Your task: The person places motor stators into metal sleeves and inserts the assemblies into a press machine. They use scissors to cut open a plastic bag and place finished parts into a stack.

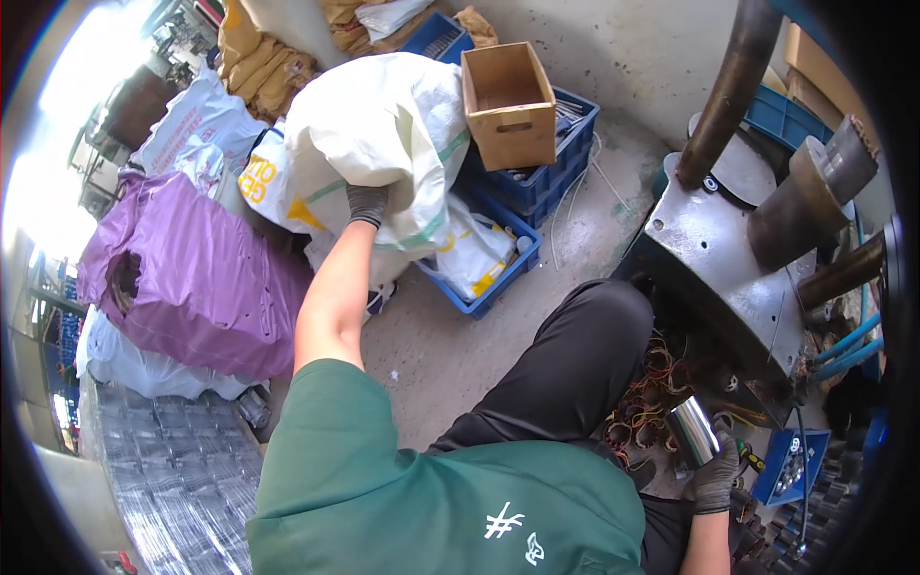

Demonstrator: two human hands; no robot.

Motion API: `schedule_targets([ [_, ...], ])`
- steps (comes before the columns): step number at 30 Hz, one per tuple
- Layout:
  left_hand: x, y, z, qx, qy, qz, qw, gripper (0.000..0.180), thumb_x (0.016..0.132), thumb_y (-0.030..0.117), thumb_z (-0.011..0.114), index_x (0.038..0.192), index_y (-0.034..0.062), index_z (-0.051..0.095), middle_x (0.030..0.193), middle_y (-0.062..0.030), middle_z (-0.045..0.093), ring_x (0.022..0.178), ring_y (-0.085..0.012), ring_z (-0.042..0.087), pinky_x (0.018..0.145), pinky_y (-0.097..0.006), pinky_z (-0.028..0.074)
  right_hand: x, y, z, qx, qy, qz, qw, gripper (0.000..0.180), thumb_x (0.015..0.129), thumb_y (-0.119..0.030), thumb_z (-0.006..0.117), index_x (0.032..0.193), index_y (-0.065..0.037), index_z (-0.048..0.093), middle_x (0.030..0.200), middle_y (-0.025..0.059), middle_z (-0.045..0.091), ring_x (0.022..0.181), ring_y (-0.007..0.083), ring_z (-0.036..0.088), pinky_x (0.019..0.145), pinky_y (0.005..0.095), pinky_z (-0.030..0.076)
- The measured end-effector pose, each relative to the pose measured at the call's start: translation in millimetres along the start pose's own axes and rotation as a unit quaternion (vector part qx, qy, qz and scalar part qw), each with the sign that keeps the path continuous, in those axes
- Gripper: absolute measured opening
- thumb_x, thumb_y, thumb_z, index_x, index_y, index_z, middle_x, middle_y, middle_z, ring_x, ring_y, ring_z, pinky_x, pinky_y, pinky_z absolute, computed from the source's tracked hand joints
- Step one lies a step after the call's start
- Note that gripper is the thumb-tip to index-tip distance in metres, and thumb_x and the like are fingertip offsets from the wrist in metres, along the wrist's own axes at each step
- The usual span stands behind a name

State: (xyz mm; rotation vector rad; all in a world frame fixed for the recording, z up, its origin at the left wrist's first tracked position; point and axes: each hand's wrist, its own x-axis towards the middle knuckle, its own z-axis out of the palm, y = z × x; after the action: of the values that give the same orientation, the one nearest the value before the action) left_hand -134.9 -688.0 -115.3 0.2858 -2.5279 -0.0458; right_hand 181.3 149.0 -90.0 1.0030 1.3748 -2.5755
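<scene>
My left arm reaches forward to a white woven sack (383,110) with a green stripe. On that side my left hand (366,204), in a grey glove, goes under a fold of the sack, which hides its fingers. Low on the right, my right hand (715,476), also gloved, is closed around the lower end of a shiny metal cylinder (692,431). The cylinder tilts, its upper end pointing up and left. Beside it on the floor lie several dark round parts with coloured wires (652,402), probably wound motor cores.
Blue crates (551,196) stand beyond the sack, with an open cardboard box (513,134) on top. A purple wrapped bundle (206,278) sits at left above plastic-wrapped stacked goods (177,470). A heavy metal machine (719,249) rises at right, near a small blue bin (792,467).
</scene>
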Motion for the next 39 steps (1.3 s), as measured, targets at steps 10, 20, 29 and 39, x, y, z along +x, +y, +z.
schedule_targets([
  [10,0.2,56.4,24.4,-0.049,-0.179,0.002,0.983,0.069,0.095,0.055,0.054,0.15,0.0125,0.054,0.158,-0.0163,0.05,0.146,-0.0386,0.042,0.12,-0.052,0.029,15.2,-5.4,-14.0,0.021,0.061,-0.087,0.994,0.028,0.092,-0.023,0.067,0.115,-0.008,0.07,0.118,0.01,0.071,0.107,0.0298,0.069,0.093,0.0456,0.059],
  [20,-91.4,104.7,53.7,-0.223,-0.65,-0.032,0.726,0.081,0.08,0.056,0.072,0.146,0.0102,0.059,0.157,-0.017,0.051,0.144,-0.0363,0.045,0.121,-0.046,0.033,32.1,1.5,-9.0,0.024,0.052,-0.039,0.998,0.033,0.09,-0.03,0.068,0.113,-0.007,0.073,0.116,0.0103,0.073,0.107,0.0282,0.067,0.101,0.0428,0.051],
  [29,-7.3,76.4,33.9,-0.039,-0.31,-0.003,0.95,0.079,0.08,0.052,0.072,0.145,0.0082,0.059,0.155,-0.0182,0.053,0.143,-0.0365,0.047,0.12,-0.044,0.034,21.2,-7.5,-10.4,0.025,0.106,-0.05,0.993,0.043,0.088,-0.031,0.074,0.124,-0.008,0.069,0.121,0.0125,0.072,0.104,0.0293,0.07,0.09,0.0418,0.058],
  [39,-34.6,49.6,97.2,-0.026,-0.204,-0.054,0.977,0.077,0.08,0.047,0.073,0.144,0.0059,0.06,0.152,-0.0194,0.055,0.141,-0.0367,0.05,0.119,-0.043,0.036,16.5,-15.2,-26.8,0.03,0.132,-0.091,0.987,0.039,0.089,-0.032,0.074,0.119,-0.008,0.071,0.12,0.012,0.072,0.107,0.0295,0.068,0.096,0.0428,0.054],
])
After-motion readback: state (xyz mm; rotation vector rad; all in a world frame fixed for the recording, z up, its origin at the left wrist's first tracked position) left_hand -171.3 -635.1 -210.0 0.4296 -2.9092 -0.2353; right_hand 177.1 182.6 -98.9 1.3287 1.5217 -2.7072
